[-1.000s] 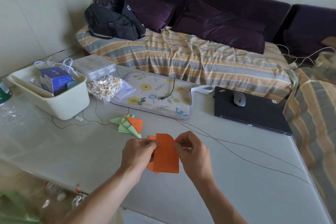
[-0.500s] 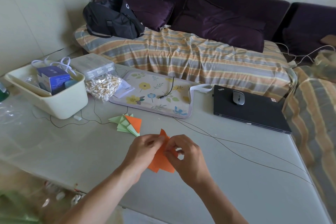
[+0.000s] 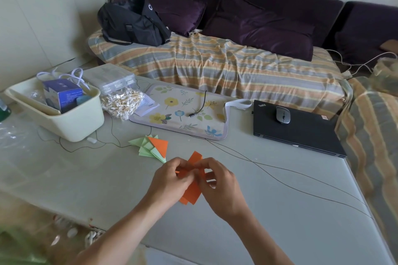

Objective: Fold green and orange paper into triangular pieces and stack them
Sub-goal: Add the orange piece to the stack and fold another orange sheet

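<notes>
While both hands meet above the table (image 3: 280,211), left hand (image 3: 170,180) and right hand (image 3: 219,187) pinch the orange paper (image 3: 191,194) between curled fingertips. Paper sticks out above and below the fingers. Folded pile (image 3: 154,146) lies near, up-left, apart.

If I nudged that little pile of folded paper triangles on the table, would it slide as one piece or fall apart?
The pile of folded triangles would probably scatter: the pieces lie fanned and loosely overlapped, not locked together. They look light and thin, so they would likely skid easily on the smooth table. The creases probably make each piece somewhat stiffer than flat paper.
</notes>
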### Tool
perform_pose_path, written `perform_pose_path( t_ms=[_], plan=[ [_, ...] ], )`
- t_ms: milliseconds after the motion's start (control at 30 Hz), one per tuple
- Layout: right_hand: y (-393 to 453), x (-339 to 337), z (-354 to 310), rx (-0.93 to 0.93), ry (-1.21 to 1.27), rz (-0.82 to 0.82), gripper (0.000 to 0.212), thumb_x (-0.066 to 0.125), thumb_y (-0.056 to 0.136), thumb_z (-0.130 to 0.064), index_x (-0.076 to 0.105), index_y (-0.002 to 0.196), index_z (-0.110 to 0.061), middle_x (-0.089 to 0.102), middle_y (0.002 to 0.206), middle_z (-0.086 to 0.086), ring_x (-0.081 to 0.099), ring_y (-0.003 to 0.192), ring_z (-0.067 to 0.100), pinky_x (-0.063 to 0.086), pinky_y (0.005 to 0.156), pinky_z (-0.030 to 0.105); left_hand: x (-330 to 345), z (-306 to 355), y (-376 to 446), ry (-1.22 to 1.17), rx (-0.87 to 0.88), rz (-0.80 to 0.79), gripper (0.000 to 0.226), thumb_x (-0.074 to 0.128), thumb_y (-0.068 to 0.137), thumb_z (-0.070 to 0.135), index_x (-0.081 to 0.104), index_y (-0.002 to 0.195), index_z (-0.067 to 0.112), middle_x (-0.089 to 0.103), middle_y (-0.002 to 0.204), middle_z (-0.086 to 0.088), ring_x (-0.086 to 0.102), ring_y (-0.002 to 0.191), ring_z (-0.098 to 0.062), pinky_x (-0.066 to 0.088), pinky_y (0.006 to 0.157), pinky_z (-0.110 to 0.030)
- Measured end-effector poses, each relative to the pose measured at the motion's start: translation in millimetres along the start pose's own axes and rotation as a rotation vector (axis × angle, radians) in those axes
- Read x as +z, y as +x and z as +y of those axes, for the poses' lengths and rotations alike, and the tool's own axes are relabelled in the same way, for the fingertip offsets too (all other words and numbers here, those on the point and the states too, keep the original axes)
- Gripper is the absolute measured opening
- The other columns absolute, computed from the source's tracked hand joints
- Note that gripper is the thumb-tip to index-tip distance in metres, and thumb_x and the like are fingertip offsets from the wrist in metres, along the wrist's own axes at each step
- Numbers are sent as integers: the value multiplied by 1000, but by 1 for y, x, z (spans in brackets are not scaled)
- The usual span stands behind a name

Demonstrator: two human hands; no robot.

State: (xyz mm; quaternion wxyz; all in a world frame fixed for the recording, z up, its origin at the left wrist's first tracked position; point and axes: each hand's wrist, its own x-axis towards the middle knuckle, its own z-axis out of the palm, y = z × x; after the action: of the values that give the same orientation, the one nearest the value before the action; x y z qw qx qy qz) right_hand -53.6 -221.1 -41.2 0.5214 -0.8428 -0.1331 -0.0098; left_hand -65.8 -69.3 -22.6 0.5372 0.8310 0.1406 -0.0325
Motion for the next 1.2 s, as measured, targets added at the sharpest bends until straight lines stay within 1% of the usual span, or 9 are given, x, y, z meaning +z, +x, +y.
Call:
perform_pose_path(
  t_ms=[200, 400, 500, 567, 733, 867, 967, 1067, 1200],
  plan=[
    [-1, 1, -1, -16, 9, -24, 28, 59, 91, -6, 70, 98, -30, 69, 98, -11, 68, 85, 11, 54, 70, 16, -1, 0, 1, -43, -9, 30, 10, 76, 84, 36, 75, 81, 26, 73, 77, 9, 67, 74, -8, 44, 58, -15],
    [1, -4, -6, -13, 44, -68, 47, 53, 93, -2, 66, 122, -37, 70, 108, -12, 67, 81, 9, 49, 72, 12, -6, 2, 0, -13, -24, 10, 9, 72, 87, 25, 73, 80, 20, 71, 75, 8, 65, 71, -5, 42, 58, -17],
    [2, -7, -4, -15, -7, -76, 61, 45, 85, 6, 67, 121, -38, 70, 110, -13, 66, 91, 7, 48, 76, 10, -8, 3, -1, 104, 30, -42, 12, 68, 86, 25, 68, 80, 15, 68, 71, 1, 57, 61, -6, 39, 54, -17],
    [3, -8, -1, -9, -56, -79, 53, 49, 83, 6, 71, 111, -33, 70, 108, -13, 65, 95, 6, 48, 78, 10, -9, 2, 0, 196, 60, -65, 11, 69, 84, 27, 67, 77, 18, 64, 66, 5, 54, 59, -6, 37, 52, -16],
    [4, -11, 5, 92, -127, -93, 4, 67, 90, -15, 67, 91, -20, 69, 98, -8, 65, 83, 3, 45, 68, 7, -12, -1, 1, 251, 102, -66, 9, 71, 80, 26, 67, 72, 24, 65, 65, 9, 55, 57, -2, 38, 50, -13],
    [4, -16, -1, 135, -130, -136, 12, 73, 89, -24, 63, 82, -24, 70, 92, -10, 68, 78, 4, 46, 63, 11, -14, -1, 3, 245, 156, -100, 9, 71, 81, 21, 67, 75, 27, 69, 72, 13, 59, 67, -4, 42, 58, -16],
    [6, -20, -4, 169, -122, -135, 16, 74, 88, -24, 63, 77, -27, 72, 87, -9, 69, 75, 4, 48, 60, 15, -17, -2, 5, 214, 200, -122, 22, 70, 83, 12, 64, 91, 32, 71, 86, 16, 63, 75, -5, 45, 64, -21],
    [7, -22, -2, 191, -92, -145, 14, 74, 87, -24, 65, 77, -25, 73, 88, -9, 69, 79, 4, 53, 71, 25, -19, -2, 7, 214, 240, -136, 27, 71, 86, 9, 69, 96, 34, 72, 89, 17, 63, 76, 0, 44, 65, -16],
    [8, -20, -1, 176, -72, -110, 12, 74, 87, -21, 68, 77, -25, 73, 86, -11, 68, 80, 6, 54, 77, 23, -18, -3, 8, 200, 250, -176, 20, 71, 90, 13, 76, 91, 33, 74, 85, 14, 67, 80, -6, 49, 74, -23]
  ],
)
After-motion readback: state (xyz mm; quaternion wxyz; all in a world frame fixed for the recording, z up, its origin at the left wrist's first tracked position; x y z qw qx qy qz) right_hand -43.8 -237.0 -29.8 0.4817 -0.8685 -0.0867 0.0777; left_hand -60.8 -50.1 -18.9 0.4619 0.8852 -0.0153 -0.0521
